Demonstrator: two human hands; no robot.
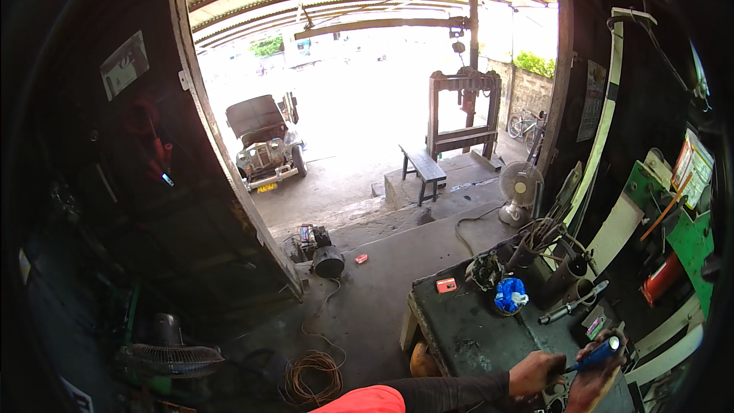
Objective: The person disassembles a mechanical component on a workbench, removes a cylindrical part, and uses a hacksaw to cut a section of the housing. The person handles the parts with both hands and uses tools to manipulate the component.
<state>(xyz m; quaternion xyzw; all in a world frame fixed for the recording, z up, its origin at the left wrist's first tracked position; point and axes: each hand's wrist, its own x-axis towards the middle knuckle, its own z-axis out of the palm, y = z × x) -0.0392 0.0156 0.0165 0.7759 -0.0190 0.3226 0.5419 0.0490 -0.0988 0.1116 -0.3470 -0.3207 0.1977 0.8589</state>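
At the lower right, my left hand (535,373) is closed around something dark and narrow that I cannot make out, just beside a blue cylindrical object (600,353) with a pale round end. My right hand (589,378) grips this blue object, partly hidden behind it. Both hands are over the near right part of a dark, worn workbench (459,329). A blue-and-white bundle (511,294), a small red box (446,284) and a long metal tool (566,310) lie farther back on it.
Tool holders (535,248) and a standing fan (521,191) are at the right. A compressor (327,260), coiled hose (313,375) and another fan (172,359) are on the left floor. Outside the doorway are a bench (420,162), steel press (464,134) and parked vehicle (264,153).
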